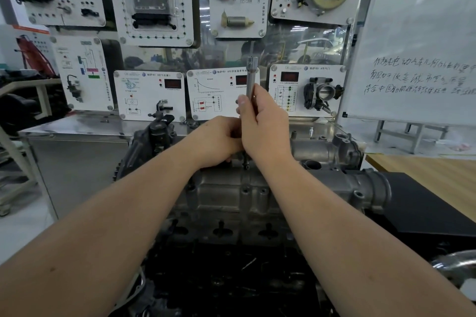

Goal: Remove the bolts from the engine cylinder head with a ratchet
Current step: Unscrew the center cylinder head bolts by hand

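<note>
ratchet (251, 77) upright, gripped by both hands above cylinder head (231, 188).

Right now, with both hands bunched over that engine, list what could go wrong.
1. The right hand holds the ratchet upright by its shaft; if the grip slips under force, knuckles could strike the cylinder head.
2. The left hand is curled right beside the tool's lower end, which is hidden, so it could get pinched.
3. A freed bolt could drop into the open ports below.
</note>
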Demonstrator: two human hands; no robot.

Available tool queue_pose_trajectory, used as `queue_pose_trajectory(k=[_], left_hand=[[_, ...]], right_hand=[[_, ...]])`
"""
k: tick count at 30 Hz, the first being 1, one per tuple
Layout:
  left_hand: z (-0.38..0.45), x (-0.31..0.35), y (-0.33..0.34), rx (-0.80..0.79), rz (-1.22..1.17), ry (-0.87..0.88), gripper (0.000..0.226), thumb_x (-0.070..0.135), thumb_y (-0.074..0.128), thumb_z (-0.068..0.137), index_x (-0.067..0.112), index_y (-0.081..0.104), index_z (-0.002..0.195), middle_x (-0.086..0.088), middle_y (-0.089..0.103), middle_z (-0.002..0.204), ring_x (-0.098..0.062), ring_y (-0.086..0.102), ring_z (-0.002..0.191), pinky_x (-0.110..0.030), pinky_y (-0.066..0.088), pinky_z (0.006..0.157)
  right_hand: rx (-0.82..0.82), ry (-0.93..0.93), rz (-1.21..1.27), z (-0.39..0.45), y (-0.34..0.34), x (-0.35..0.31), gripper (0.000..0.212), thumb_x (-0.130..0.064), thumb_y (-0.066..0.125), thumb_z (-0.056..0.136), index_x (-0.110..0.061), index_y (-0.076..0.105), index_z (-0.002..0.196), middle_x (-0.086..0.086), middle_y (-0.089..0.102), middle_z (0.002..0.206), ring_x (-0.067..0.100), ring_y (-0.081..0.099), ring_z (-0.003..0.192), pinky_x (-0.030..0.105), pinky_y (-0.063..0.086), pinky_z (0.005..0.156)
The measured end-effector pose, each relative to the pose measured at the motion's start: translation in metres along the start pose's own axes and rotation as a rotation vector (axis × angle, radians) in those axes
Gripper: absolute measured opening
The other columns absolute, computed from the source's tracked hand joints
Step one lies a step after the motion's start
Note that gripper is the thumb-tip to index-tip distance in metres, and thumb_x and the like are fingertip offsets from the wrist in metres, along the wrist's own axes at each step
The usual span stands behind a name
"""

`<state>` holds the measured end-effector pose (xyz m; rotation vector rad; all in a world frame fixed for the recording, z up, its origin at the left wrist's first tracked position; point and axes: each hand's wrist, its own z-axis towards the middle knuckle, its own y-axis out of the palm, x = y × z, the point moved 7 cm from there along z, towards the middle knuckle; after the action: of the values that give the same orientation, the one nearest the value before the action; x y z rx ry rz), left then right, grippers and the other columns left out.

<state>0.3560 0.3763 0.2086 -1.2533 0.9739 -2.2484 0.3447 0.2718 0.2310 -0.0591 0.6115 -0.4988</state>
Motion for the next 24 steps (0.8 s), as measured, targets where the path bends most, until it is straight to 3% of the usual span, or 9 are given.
queue_pose_trajectory(k=[1,3,5,11,14,16,18,20,24], left_hand=[[-0.0008,0.0004,0.0,-0.001,-0.019,0.002,0.028,0.015,0.054,0.09,0.04,0.063,0.083,0.02,0.071,0.07,-0.004,0.066,0.053,-0.01,0.042,0.041],[-0.0025,0.0015,0.0,-0.006,-0.043,0.009,0.03,0.013,0.051,0.092,0.039,0.063,0.084,0.02,0.07,0.065,-0.004,0.067,0.053,-0.009,0.042,0.042],[-0.0031,0.0018,0.0,-0.01,-0.047,0.014,0.031,0.011,0.051,0.092,0.038,0.063,0.086,0.019,0.07,0.065,-0.004,0.067,0.053,-0.009,0.042,0.043],[0.0003,-0.0014,-0.001,0.011,0.0,0.006,0.028,0.016,0.055,0.089,0.043,0.061,0.087,0.015,0.072,0.076,-0.007,0.063,0.049,-0.012,0.041,0.04],[0.0009,-0.0015,-0.0001,0.007,-0.006,0.003,0.027,0.017,0.056,0.087,0.042,0.064,0.083,0.015,0.072,0.075,-0.006,0.065,0.051,-0.011,0.04,0.041],[-0.0005,0.0005,0.0001,-0.004,-0.036,0.012,0.036,0.017,0.054,0.086,0.049,0.066,0.077,0.015,0.072,0.071,-0.006,0.067,0.054,-0.011,0.042,0.043],[-0.0017,0.0019,0.0001,-0.01,-0.065,0.032,0.043,0.014,0.053,0.087,0.054,0.065,0.076,0.015,0.072,0.07,-0.008,0.07,0.058,-0.011,0.044,0.047],[-0.002,0.0005,-0.0004,-0.006,-0.076,0.031,0.036,0.013,0.053,0.089,0.045,0.066,0.081,0.012,0.073,0.071,-0.009,0.07,0.057,-0.012,0.045,0.047],[-0.0001,-0.0028,-0.001,0.007,-0.016,0.0,0.023,0.018,0.054,0.087,0.04,0.062,0.087,0.012,0.072,0.073,-0.005,0.063,0.049,-0.012,0.041,0.041]], right_hand=[[-0.022,0.033,0.013,-0.0004,0.0019,0.0018,0.023,-0.026,0.046,0.105,-0.013,0.06,0.118,-0.006,0.068,0.086,0.003,0.061,0.079,0.018,0.045,0.066],[-0.054,0.107,0.053,-0.002,0.005,0.0058,0.04,-0.03,0.042,0.106,-0.022,0.045,0.145,-0.011,0.07,0.094,-0.001,0.062,0.088,0.008,0.045,0.069],[-0.071,0.12,0.091,-0.0028,0.0071,0.0072,0.046,-0.031,0.04,0.107,-0.025,0.035,0.152,-0.016,0.07,0.095,-0.005,0.062,0.09,0.007,0.043,0.071],[-0.036,0.026,0.031,0.0005,0.0038,0.0015,0.035,-0.03,0.053,0.103,-0.015,0.056,0.134,-0.022,0.06,0.087,-0.018,0.054,0.081,0.002,0.039,0.07],[-0.019,0.02,-0.013,-0.0001,0.0021,0.0003,0.028,-0.029,0.049,0.104,-0.014,0.061,0.124,-0.012,0.067,0.089,-0.005,0.06,0.081,0.013,0.044,0.071],[-0.032,0.066,0.03,-0.0016,0.0033,0.0021,0.033,-0.029,0.043,0.106,-0.017,0.055,0.134,-0.009,0.071,0.094,0.007,0.066,0.09,0.024,0.051,0.078],[-0.036,0.094,0.08,-0.0028,0.0038,0.0034,0.04,-0.029,0.04,0.106,-0.02,0.045,0.145,-0.013,0.071,0.095,0.006,0.066,0.092,0.022,0.05,0.08],[-0.052,0.104,0.111,-0.0021,0.005,0.0051,0.041,-0.03,0.04,0.106,-0.022,0.042,0.147,-0.017,0.069,0.093,0.0,0.064,0.089,0.016,0.048,0.078],[-0.029,0.025,0.039,-0.0007,0.0028,-0.0004,0.033,-0.03,0.054,0.102,-0.016,0.057,0.132,-0.022,0.059,0.086,-0.013,0.055,0.082,0.005,0.041,0.072]])
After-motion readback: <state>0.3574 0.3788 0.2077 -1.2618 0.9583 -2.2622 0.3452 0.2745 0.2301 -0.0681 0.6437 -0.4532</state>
